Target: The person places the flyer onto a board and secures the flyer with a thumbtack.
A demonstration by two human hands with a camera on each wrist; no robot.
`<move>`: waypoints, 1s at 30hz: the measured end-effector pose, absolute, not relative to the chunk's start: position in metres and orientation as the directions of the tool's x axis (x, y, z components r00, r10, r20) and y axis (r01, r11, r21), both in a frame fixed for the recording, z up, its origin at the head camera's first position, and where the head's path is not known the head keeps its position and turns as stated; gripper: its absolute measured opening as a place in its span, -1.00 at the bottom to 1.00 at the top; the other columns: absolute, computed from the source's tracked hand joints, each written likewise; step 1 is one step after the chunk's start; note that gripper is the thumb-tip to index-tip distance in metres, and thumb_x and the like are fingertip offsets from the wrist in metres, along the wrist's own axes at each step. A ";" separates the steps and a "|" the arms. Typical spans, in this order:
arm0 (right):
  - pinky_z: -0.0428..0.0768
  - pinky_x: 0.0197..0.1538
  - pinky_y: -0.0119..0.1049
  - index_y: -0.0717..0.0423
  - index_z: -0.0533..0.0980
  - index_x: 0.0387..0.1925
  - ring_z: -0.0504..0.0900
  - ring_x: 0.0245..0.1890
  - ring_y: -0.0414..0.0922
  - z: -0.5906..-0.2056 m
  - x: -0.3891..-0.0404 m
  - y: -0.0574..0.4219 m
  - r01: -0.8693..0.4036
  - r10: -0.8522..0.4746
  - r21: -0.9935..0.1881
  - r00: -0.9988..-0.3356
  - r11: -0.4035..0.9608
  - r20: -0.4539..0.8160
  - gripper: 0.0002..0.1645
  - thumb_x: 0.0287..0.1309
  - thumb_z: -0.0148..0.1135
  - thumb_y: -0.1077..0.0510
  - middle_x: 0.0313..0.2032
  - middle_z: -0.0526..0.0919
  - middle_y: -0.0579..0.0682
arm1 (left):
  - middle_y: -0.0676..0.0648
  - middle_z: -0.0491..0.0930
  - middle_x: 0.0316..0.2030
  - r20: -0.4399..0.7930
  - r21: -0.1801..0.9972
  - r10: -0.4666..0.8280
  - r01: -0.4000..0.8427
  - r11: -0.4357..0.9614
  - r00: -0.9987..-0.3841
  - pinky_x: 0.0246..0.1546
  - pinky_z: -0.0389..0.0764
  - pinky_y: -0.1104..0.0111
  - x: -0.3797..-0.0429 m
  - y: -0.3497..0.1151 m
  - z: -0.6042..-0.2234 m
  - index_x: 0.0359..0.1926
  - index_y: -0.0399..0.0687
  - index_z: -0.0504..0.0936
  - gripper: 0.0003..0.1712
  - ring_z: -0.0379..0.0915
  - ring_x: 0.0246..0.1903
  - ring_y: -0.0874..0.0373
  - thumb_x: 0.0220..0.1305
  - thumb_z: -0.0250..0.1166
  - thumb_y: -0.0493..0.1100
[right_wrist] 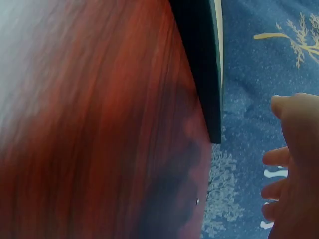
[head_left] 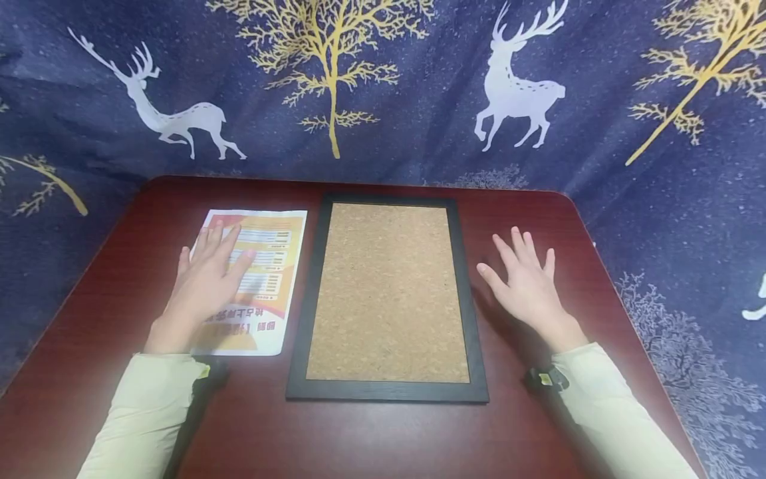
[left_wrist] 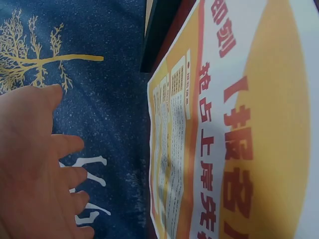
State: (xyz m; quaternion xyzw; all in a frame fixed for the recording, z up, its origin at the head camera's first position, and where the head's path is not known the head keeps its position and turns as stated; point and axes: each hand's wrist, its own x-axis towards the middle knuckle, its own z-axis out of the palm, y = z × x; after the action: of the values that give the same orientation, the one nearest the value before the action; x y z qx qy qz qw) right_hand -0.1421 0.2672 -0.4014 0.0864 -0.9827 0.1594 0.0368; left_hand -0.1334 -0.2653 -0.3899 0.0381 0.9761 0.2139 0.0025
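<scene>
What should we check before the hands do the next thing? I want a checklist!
1. Left hand free: ok, fingers spread, holding nothing.
2. Right hand free: ok, also holding nothing.
3. Cork board uncovered: ok, nothing lies on it.
4. Printed sheet apart from the board: ok, a gap shows between them.
5. Sheet's print upright for the person: not ok, upside down.
6. Sheet's back: cannot tell, hidden.

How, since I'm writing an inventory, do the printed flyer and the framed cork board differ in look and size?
The printed flyer bears orange and red printing with Chinese text; the framed cork board shows plain tan cork inside a black frame. The printed flyer is smaller, the framed cork board larger. The printed flyer is a thin sheet, whereas the framed cork board is visibly thicker. Both are rectangular and lie on the table.
</scene>
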 end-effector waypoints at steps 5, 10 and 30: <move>-0.43 0.39 0.40 0.08 0.16 0.53 -0.20 0.55 0.20 -0.399 -0.142 0.259 -0.198 -0.171 -0.342 -0.979 0.918 0.109 -0.10 0.42 -0.08 -0.38 0.55 -0.07 0.27 | -0.21 -0.36 0.57 0.005 0.460 0.065 0.060 0.886 -0.998 0.38 -0.50 -0.28 -0.133 -0.265 -0.387 0.61 -0.04 -0.11 -0.14 -0.58 0.53 -0.20 0.53 -0.22 0.32; -0.40 0.41 0.37 0.06 0.18 0.53 -0.20 0.56 0.14 -0.399 -0.143 0.252 -0.208 -0.175 -0.406 -0.978 0.890 0.117 -0.13 0.43 -0.06 -0.35 0.56 -0.04 0.21 | -0.25 -0.26 0.57 -0.005 0.542 0.050 0.039 0.840 -0.999 0.39 -0.33 -0.33 -0.132 -0.266 -0.383 0.61 -0.04 -0.10 -0.15 -0.47 0.53 -0.24 0.54 -0.17 0.29; 0.35 0.34 0.13 0.08 0.37 0.40 0.34 0.39 0.12 -0.399 -0.135 0.214 -0.250 -0.175 -0.728 -0.968 0.639 0.180 -0.37 0.46 0.10 -0.14 0.38 0.40 0.15 | -0.25 0.28 0.43 -0.057 0.787 -0.156 -0.140 0.601 -0.986 0.17 0.48 0.03 -0.129 -0.279 -0.379 0.58 0.08 0.12 -0.11 0.33 0.29 -0.29 0.38 0.21 0.26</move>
State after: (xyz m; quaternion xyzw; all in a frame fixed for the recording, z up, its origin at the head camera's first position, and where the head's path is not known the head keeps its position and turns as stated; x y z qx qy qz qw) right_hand -0.1353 0.2137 -0.3992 0.1175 -0.9040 0.4085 0.0465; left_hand -0.1291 -0.2785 -0.3788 -0.0828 0.8948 0.4387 -0.0087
